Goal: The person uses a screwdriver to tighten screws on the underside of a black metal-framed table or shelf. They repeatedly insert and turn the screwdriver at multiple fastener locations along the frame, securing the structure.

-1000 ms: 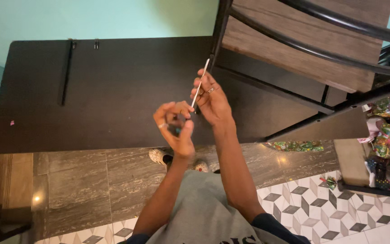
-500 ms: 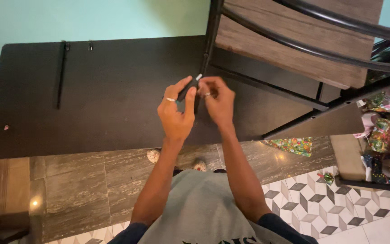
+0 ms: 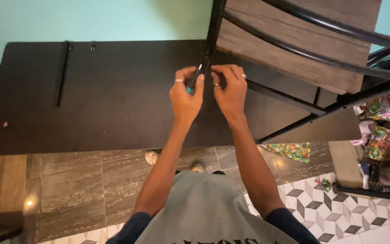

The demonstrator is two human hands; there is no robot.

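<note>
Dark wood is filling most of what I am looking down on: a long tabletop is lying under my hands, and I am taking it as my landmark. I am holding a screwdriver, black with a teal end, above the far middle of the tabletop, right where a black metal leg of an upturned chair is coming down to meet it. My left hand is curling around the handle, thumb and forefinger pinching it so that the tool is pointing up toward the leg; I am judging that this slant is keeping the tip in line with a fastening there, though the tip itself is hidden behind my fingers. My right hand is sitting just beside the left, its fingers pressed together and bent around the leg, I think to steady it, but I cannot tell what they are pinching. The chair's grey wooden seat is hanging over the right end of the tabletop, crowding that side. To the left the tabletop is running wide toward a thin black rod near its far left edge. The near edge is stopping short of my shoes on the stone floor.
</note>
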